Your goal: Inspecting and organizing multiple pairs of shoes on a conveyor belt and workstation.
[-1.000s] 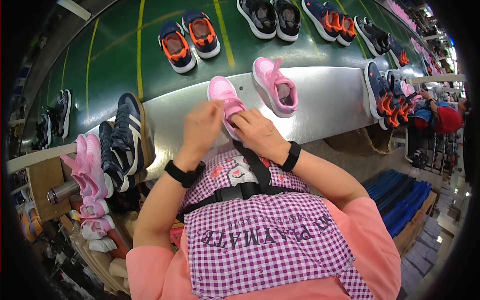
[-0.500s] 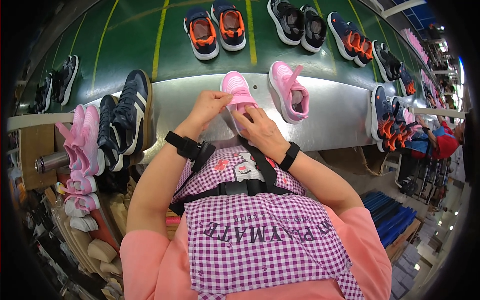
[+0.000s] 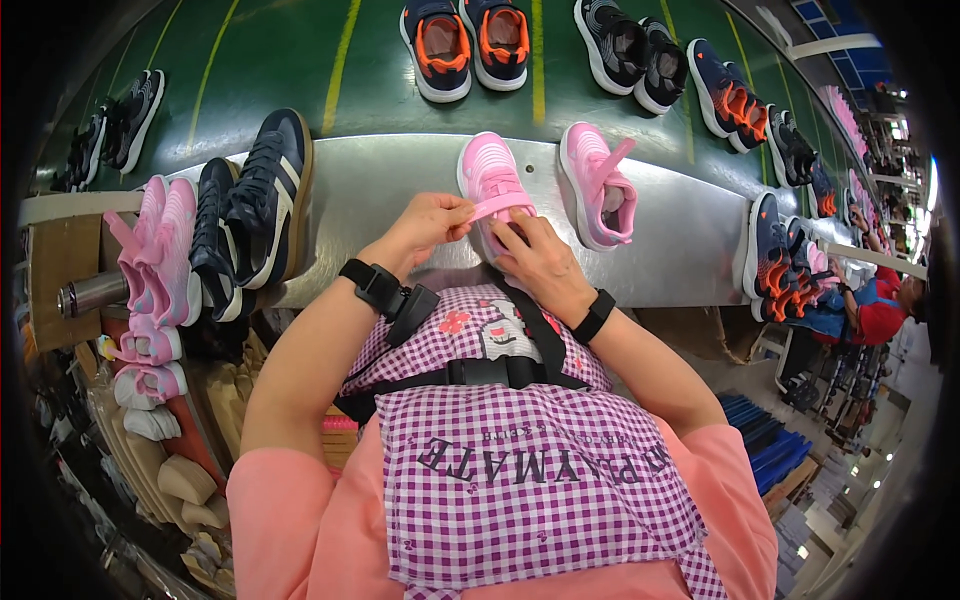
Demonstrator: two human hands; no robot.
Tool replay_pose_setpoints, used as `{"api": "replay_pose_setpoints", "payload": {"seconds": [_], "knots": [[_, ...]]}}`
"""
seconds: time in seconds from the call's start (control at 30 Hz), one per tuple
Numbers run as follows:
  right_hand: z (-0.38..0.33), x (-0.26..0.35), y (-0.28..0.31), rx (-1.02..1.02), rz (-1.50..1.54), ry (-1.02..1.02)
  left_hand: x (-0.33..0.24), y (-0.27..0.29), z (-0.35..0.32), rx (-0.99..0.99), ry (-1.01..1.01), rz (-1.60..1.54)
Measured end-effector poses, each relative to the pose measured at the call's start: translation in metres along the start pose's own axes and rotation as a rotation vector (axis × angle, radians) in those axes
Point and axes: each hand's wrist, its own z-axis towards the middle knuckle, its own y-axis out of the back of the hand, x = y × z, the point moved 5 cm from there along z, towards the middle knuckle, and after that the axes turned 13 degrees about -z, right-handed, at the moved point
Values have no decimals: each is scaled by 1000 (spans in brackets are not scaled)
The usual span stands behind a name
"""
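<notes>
On the metal ledge in front of me stands a pink child's sneaker [image 3: 490, 160], toe pointing away. My left hand [image 3: 432, 228] pinches the end of its pink strap [image 3: 492, 207], drawn out to the left across the upper. Closed on the shoe's opening around the tongue is my right hand [image 3: 545, 265]; its fingertips partly cover that spot. The matching pink sneaker [image 3: 598, 190] rests just to the right, its strap sticking up. Neither hand touches that one.
Beyond the ledge [image 3: 390, 190], a green conveyor belt [image 3: 270, 70] carries several dark sneakers [image 3: 497, 45]. Large navy shoes [image 3: 268, 200] and several pink sneakers [image 3: 165, 250] stand at left. Navy-orange sneakers [image 3: 765, 255] sit at the ledge's right end; a person in red [image 3: 875, 305] is beyond.
My left hand has drawn the strap out farther to the left, so more of it shows. My right hand stays at the shoe's opening. The whole view has shifted slightly.
</notes>
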Motion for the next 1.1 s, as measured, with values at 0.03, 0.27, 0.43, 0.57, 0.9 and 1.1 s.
{"api": "replay_pose_setpoints", "payload": {"seconds": [0.03,0.27,0.43,0.57,0.9,1.1], "knots": [[0,0,0,-4,4,1,3,1,1,-1,1,-4],[3,-1,1,-16,20,29,33,-4,7,85,84,-116],[0,-5,2,-16,36,41,38,-7,2,-80,169,98],[0,-10,8,27,38,2,21,-2,5,-104,126,282],[-45,-164,48,-138,-37,-608,-31,-53,-29,-169,-440,1146],[-53,-124,-6,191,314,-764,-37,-36,-9,-107,-611,1366]]}}
